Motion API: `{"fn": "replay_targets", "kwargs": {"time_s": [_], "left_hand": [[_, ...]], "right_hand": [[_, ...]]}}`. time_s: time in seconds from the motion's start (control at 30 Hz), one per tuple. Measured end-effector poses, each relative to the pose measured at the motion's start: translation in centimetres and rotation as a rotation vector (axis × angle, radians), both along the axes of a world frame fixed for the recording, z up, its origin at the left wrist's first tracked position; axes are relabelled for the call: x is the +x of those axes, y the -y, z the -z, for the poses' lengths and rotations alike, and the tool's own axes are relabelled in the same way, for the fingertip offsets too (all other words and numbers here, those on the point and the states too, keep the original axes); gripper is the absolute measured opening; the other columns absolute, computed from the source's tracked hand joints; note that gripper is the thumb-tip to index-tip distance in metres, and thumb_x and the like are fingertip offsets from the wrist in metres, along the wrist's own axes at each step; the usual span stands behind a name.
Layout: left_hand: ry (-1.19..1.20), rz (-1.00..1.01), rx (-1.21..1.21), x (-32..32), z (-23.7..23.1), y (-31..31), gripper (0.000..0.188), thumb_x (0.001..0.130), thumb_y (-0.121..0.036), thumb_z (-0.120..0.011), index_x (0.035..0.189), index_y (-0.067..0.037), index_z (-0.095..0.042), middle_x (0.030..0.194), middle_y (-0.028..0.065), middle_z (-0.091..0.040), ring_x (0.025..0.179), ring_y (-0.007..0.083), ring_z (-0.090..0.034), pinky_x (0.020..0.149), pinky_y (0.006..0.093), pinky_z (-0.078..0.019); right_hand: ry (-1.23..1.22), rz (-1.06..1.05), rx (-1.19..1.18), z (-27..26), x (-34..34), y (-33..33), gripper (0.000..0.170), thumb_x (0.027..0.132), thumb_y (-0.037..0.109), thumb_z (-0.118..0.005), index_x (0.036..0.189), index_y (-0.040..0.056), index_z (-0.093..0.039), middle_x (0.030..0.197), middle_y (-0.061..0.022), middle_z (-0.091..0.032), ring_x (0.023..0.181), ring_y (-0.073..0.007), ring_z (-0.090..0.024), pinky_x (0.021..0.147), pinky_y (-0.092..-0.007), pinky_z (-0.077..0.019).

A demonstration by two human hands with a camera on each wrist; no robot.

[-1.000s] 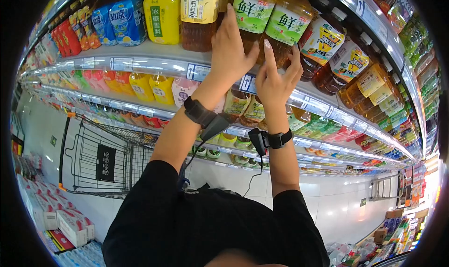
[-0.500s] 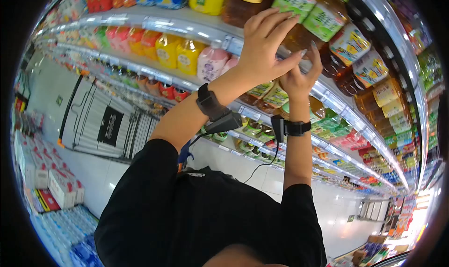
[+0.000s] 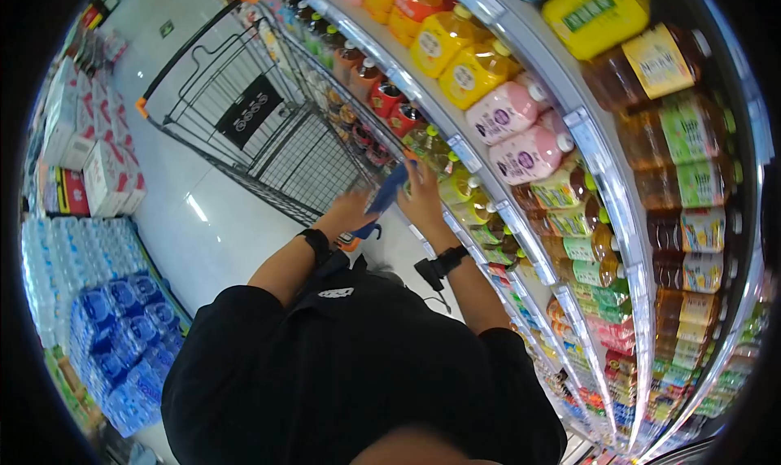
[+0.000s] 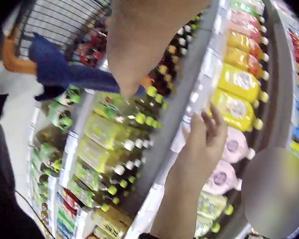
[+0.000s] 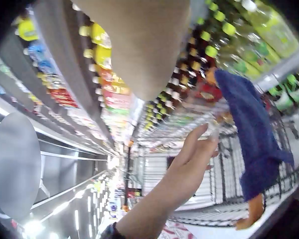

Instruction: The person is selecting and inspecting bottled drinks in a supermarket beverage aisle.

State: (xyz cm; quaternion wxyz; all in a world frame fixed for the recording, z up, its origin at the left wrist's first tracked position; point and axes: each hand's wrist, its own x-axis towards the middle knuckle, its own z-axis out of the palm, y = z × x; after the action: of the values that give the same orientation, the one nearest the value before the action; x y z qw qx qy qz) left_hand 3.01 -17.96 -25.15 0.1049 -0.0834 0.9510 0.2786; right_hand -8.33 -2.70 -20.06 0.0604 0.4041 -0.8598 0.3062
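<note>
A dark blue cloth (image 3: 389, 192) lies along the orange-ended handle of a black wire shopping cart (image 3: 281, 152). In the head view my left hand (image 3: 346, 213) is at the cloth's near side, blurred, with nothing in its grasp. My right hand (image 3: 423, 196) is by the cloth's far end, fingers loose. The left wrist view shows the right hand (image 4: 202, 137) with relaxed, slightly bent fingers and no item in it. Seen from the right wrist, the left hand (image 5: 187, 162) extends its fingers beyond the blue cloth (image 5: 251, 132).
Shelves on the right carry yellow bottles (image 3: 468, 74), pink bottles (image 3: 525, 152) and brown tea bottles (image 3: 675, 176). Stacked white cartons (image 3: 110, 172) and shrink-wrapped water packs (image 3: 122, 335) stand on the left. The floor (image 3: 191, 221) runs between them and the cart.
Both hands have come away from the green-labelled tea bottles on the upper shelf and down to the cart's handle. The head view has turned left, toward the cart.
</note>
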Motion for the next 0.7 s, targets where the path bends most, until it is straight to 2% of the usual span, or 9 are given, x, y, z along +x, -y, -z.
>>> {"fn": "replay_targets", "kwargs": {"time_s": [0.03, 0.1, 0.13, 0.17, 0.23, 0.3, 0.43, 0.53, 0.7], "left_hand": [[0.155, 0.051, 0.034, 1.5, 1.6, 1.1, 0.067, 0.079, -0.049, -0.055, 0.121, 0.001, -0.045, 0.104, 0.0221, -0.057, 0.093, 0.0389, -0.057, 0.078, 0.0464, -0.0460], [0.408, 0.027, 0.204, 4.9, 4.9, 2.6, 0.063, 0.080, -0.055, -0.049, 0.112, -0.001, -0.055, 0.104, 0.0249, -0.057, 0.099, 0.0389, -0.055, 0.087, 0.0458, -0.0424], [0.406, 0.126, 0.122, 5.6, 4.0, 2.7, 0.061, 0.080, -0.054, -0.047, 0.110, -0.002, -0.057, 0.103, 0.0242, -0.058, 0.099, 0.0380, -0.056, 0.086, 0.0457, -0.0429], [0.402, 0.228, 0.039, 5.6, 3.1, 3.0, 0.060, 0.081, -0.054, -0.046, 0.107, -0.002, -0.059, 0.102, 0.0235, -0.060, 0.099, 0.0372, -0.057, 0.085, 0.0457, -0.0434], [0.435, 0.187, 0.229, 5.2, 3.9, 3.3, 0.059, 0.081, -0.052, -0.046, 0.108, -0.001, -0.059, 0.101, 0.0224, -0.061, 0.097, 0.0366, -0.058, 0.084, 0.0447, -0.0440], [0.351, 0.183, 0.362, 5.4, 5.6, 3.8, 0.055, 0.082, -0.049, -0.047, 0.099, 0.001, -0.059, 0.090, 0.0223, -0.063, 0.086, 0.0382, -0.060, 0.077, 0.0457, -0.0459], [0.491, 0.246, 0.519, 4.1, 5.7, 5.5, 0.043, 0.085, -0.042, -0.046, 0.103, -0.006, -0.060, 0.097, 0.0190, -0.062, 0.094, 0.0339, -0.059, 0.079, 0.0417, -0.0461], [-0.036, 0.746, 0.326, 4.4, 13.7, 6.6, 0.034, 0.087, -0.037, -0.044, 0.100, -0.009, -0.060, 0.096, 0.0157, -0.060, 0.094, 0.0321, -0.058, 0.075, 0.0422, -0.0469], [0.377, 0.402, 0.365, 4.0, 10.2, 9.8, 0.027, 0.087, -0.029, -0.046, 0.098, -0.009, -0.060, 0.100, 0.0129, -0.058, 0.093, 0.0326, -0.056, 0.079, 0.0407, -0.0469]], "right_hand": [[0.042, 0.029, 0.058, 2.5, 0.5, 0.7, 0.039, 0.075, 0.018, -0.061, 0.114, 0.0125, -0.058, 0.130, -0.0150, -0.043, 0.116, -0.0369, -0.039, 0.092, -0.0540, -0.0348], [0.019, -0.056, 0.339, 4.7, 2.0, 1.2, 0.036, 0.078, 0.024, -0.058, 0.112, 0.0111, -0.059, 0.133, -0.0138, -0.041, 0.125, -0.0392, -0.029, 0.098, -0.0576, -0.0277], [0.004, -0.090, 0.476, 5.6, 2.6, 1.4, 0.036, 0.080, 0.027, -0.056, 0.112, 0.0104, -0.059, 0.135, -0.0131, -0.040, 0.129, -0.0404, -0.024, 0.101, -0.0593, -0.0241], [0.010, -0.075, 0.488, 6.4, 2.8, 1.6, 0.034, 0.080, 0.027, -0.055, 0.109, 0.0099, -0.060, 0.134, -0.0127, -0.041, 0.130, -0.0402, -0.021, 0.102, -0.0603, -0.0209], [0.040, -0.042, 0.522, 8.0, 3.3, 1.6, 0.032, 0.080, 0.029, -0.053, 0.104, 0.0089, -0.062, 0.133, -0.0119, -0.042, 0.134, -0.0400, -0.014, 0.104, -0.0622, -0.0146], [0.022, -0.003, 0.458, 9.1, 3.6, 1.9, 0.029, 0.080, 0.027, -0.053, 0.099, 0.0085, -0.063, 0.132, -0.0122, -0.043, 0.134, -0.0402, -0.014, 0.105, -0.0611, -0.0146], [0.056, 0.097, 0.396, 9.8, 3.5, 3.1, 0.023, 0.077, 0.020, -0.055, 0.093, 0.0081, -0.064, 0.128, -0.0124, -0.045, 0.133, -0.0399, -0.016, 0.104, -0.0558, -0.0211], [0.103, 0.175, 0.411, 9.2, 3.5, 3.4, 0.022, 0.076, 0.019, -0.056, 0.093, 0.0088, -0.065, 0.129, -0.0105, -0.044, 0.135, -0.0360, -0.015, 0.104, -0.0525, -0.0248], [0.123, 0.273, 0.448, 9.2, 4.6, 3.7, 0.021, 0.078, 0.020, -0.054, 0.093, 0.0083, -0.064, 0.132, -0.0086, -0.042, 0.137, -0.0315, -0.010, 0.106, -0.0516, -0.0247]]}}
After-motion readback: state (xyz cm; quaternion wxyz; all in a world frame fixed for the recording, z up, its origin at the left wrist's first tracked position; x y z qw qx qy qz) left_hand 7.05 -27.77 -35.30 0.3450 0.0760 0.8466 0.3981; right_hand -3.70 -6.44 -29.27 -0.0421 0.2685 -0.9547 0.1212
